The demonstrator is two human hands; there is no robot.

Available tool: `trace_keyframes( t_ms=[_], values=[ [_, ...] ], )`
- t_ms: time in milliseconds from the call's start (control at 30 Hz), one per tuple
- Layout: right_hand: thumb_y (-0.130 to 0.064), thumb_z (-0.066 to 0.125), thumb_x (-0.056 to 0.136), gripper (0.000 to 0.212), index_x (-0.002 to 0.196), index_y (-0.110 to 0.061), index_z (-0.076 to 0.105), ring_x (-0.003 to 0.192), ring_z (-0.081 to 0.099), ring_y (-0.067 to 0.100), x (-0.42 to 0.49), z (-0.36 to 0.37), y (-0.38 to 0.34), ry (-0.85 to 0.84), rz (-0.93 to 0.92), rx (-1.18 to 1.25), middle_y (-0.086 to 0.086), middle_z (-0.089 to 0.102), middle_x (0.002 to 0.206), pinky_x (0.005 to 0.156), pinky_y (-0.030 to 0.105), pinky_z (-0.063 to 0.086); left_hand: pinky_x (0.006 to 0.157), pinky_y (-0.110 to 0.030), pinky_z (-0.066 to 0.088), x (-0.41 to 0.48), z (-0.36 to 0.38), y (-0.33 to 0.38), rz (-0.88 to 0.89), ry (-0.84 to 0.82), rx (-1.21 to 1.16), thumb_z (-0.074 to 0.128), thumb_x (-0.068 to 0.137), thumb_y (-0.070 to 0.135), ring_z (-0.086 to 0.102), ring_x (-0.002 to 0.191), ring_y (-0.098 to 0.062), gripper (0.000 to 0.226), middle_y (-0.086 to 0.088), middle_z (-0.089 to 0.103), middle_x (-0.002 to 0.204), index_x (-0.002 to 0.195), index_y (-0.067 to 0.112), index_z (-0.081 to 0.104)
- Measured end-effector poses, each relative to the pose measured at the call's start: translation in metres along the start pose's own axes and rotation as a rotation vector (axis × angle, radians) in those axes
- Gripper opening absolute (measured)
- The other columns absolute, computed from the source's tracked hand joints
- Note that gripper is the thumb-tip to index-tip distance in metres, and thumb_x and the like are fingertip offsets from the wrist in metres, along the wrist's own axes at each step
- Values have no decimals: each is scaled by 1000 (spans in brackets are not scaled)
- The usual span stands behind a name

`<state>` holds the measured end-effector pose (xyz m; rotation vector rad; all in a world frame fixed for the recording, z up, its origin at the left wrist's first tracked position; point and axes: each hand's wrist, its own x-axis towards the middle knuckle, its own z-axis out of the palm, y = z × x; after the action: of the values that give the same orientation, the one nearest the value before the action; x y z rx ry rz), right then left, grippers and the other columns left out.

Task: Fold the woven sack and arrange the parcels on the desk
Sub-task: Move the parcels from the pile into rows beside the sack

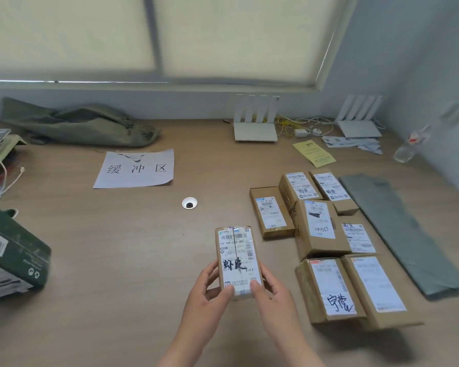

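Observation:
Both hands hold one small cardboard parcel [237,256] with a white shipping label above the desk's middle front. My left hand [210,292] grips its lower left edge, thumb on the label. On the lower right edge my right hand [269,291] grips it the same way. To the right, several labelled brown parcels [319,229] lie side by side in rows on the wooden desk [117,260]. A flat folded grey-green woven sack [398,229] lies along the right of the parcels. A crumpled green sack [85,125] lies at the back left.
A white paper sign [135,169] lies left of centre, near a cable hole [189,202]. Two white routers [255,120] with cables stand at the back, with a yellow slip [314,152] and a plastic bottle [408,144] nearby. A dark green box [13,260] sits at the left edge.

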<state>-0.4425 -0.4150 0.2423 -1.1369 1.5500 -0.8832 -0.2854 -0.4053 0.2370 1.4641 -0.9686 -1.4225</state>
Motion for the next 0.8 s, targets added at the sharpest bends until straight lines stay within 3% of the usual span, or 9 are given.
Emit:
trace_keyframes(
  t_ms=[133, 233, 367, 467, 600, 800],
  values=[
    [-20, 52, 96, 48, 128, -55, 54, 111, 64, 0, 6, -28, 37, 27, 68, -216, -20, 68, 123, 98, 33, 54, 95, -40, 57, 10, 39, -32, -62, -72, 87, 70, 89, 11, 74, 101, -9, 52, 13, 65, 130, 130, 40, 55],
    [-16, 52, 95, 50, 113, -62, 54, 109, 63, 2, 13, -44, 58, 61, 113, -286, -22, 70, 116, 91, 30, 54, 94, -36, 57, 19, 64, -51, -106, -95, 135, 70, 86, 10, 73, 99, -6, 56, 13, 66, 129, 130, 41, 54],
    [-10, 54, 96, 48, 119, -53, 47, 109, 62, 7, 22, -55, 75, 65, 185, -285, -17, 69, 117, 83, 21, 47, 83, -14, 54, 30, 91, -69, -147, -96, 184, 69, 84, 6, 67, 101, 8, 63, 18, 67, 125, 136, 36, 50],
    [-6, 55, 94, 50, 124, -46, 53, 110, 62, 9, 29, -57, 90, 62, 207, -285, -14, 68, 117, 85, 20, 46, 78, -6, 48, 38, 102, -81, -165, -83, 231, 70, 82, 7, 64, 100, 15, 63, 24, 68, 118, 136, 34, 50],
    [-5, 56, 92, 50, 133, -32, 59, 109, 61, 11, 36, -55, 106, 122, 234, -279, -12, 68, 119, 85, 22, 45, 76, -2, 45, 45, 112, -87, -177, -65, 293, 72, 82, 8, 61, 98, 20, 66, 30, 64, 115, 133, 39, 45],
    [-21, 59, 97, 17, 112, -23, 66, 100, 63, 21, 45, -48, 121, 325, 426, -83, -3, 70, 106, 82, 31, 46, 71, 0, 44, 61, 125, -87, -170, -65, 365, 74, 85, 14, 56, 93, 27, 51, 29, 63, 108, 115, 44, 46]
  ],
)
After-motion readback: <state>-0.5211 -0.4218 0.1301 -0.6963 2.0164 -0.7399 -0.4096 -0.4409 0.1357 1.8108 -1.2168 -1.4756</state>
